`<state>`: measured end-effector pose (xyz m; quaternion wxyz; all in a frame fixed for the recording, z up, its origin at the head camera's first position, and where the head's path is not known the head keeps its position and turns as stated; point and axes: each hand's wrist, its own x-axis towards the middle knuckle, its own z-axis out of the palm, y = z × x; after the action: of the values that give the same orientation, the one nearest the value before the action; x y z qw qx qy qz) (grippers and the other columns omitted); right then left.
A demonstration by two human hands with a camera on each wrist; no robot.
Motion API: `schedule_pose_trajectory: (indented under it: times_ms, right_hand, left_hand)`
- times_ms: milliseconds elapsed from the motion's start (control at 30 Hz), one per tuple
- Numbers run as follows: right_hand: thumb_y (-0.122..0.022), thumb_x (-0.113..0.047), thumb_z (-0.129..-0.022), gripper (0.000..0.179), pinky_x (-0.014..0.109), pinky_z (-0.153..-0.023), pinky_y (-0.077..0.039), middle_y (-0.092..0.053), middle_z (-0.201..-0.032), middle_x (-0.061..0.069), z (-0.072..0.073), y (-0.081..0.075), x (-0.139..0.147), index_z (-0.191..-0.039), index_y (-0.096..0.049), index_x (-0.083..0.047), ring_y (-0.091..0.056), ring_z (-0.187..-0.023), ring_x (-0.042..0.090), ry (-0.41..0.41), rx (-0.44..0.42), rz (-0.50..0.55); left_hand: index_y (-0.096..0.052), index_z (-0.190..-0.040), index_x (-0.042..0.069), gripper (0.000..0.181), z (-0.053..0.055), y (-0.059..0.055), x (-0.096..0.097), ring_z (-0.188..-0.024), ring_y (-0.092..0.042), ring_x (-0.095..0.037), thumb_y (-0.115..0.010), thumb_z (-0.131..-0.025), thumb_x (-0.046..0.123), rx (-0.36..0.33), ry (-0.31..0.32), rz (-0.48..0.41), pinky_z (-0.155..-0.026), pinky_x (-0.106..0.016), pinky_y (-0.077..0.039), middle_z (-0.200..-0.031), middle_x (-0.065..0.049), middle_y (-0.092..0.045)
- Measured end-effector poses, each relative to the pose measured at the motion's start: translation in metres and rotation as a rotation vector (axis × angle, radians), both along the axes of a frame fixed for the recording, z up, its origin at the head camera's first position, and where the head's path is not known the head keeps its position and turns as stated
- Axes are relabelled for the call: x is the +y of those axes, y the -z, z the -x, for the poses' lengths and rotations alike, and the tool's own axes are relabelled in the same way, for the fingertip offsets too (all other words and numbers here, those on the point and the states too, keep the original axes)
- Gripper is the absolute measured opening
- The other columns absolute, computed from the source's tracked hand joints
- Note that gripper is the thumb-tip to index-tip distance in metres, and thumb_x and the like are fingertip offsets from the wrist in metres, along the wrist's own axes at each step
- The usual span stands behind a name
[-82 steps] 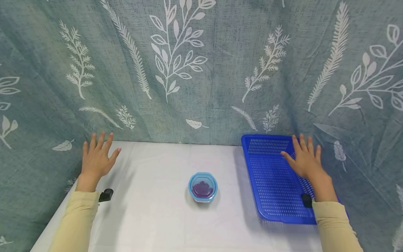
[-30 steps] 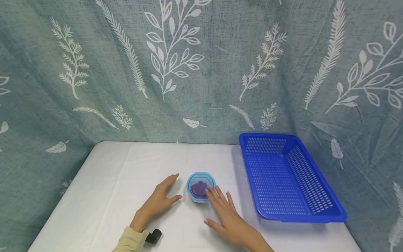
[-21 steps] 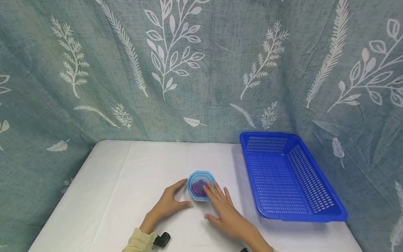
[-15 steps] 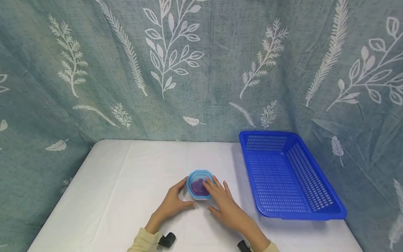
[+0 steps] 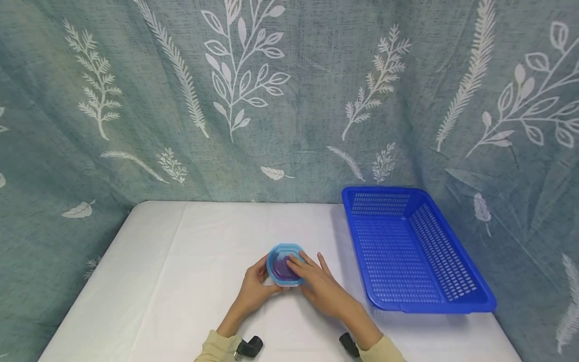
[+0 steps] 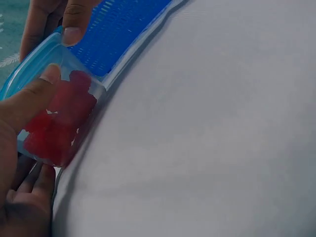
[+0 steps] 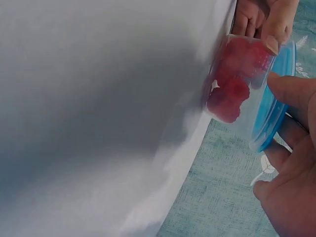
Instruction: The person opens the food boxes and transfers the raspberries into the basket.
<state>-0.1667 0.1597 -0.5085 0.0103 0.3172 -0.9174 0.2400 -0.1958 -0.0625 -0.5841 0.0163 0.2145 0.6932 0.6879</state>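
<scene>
A small clear plastic food container (image 6: 64, 118) with red pieces inside sits upright on the white table. It has a blue lid (image 5: 279, 269), which looks purple in the middle from above. My left hand (image 5: 254, 290) grips the container's left side, with the thumb on the near wall and the fingers around the back. From the right, my right hand (image 5: 324, 290) holds the lid, fingers lying across its top and thumb at its near rim. The red pieces also show through the wall in the right wrist view. Part of the lid is hidden by my right fingers.
A blue plastic basket (image 5: 393, 261) with slotted sides stands on the right of the white table (image 5: 217, 236). Behind hangs a green curtain (image 5: 307, 100) with white leaf prints. A black wrist camera (image 5: 250, 347) is strapped below my left hand.
Both hands have come in from the far sides to the container. The left hand has closed around its side, and the right fingers and thumb have settled on the lid. The basket stays put.
</scene>
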Motion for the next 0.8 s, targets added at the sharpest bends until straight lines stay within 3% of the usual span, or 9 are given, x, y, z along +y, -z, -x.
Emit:
schedule_pose_trajectory:
  times_ms: [367,800]
  right_hand:
    - [-0.068,-0.008,-0.096,0.059,0.07,-0.123,-0.007,-0.041,-0.16,0.006,0.004,-0.005,0.0,-0.151,-0.049,-0.01,-0.028,-0.153,0.031,-0.002,0.024,-0.071]
    - [-0.072,-0.005,-0.092,0.062,0.068,-0.124,-0.009,-0.041,-0.16,0.007,0.008,-0.014,0.003,-0.15,-0.051,-0.01,-0.028,-0.153,0.033,-0.042,-0.048,-0.102]
  left_hand:
    - [-0.038,-0.155,0.001,0.093,-0.002,0.001,0.002,-0.147,-0.04,-0.033,-0.087,-0.076,0.003,-0.021,-0.056,0.027,-0.12,-0.033,-0.035,-0.157,-0.016,-0.044]
    - [-0.036,-0.156,0.002,0.092,-0.004,-0.001,0.0,-0.148,-0.039,-0.033,-0.086,-0.078,0.004,-0.014,-0.019,0.03,-0.122,-0.039,-0.032,-0.158,-0.015,-0.043]
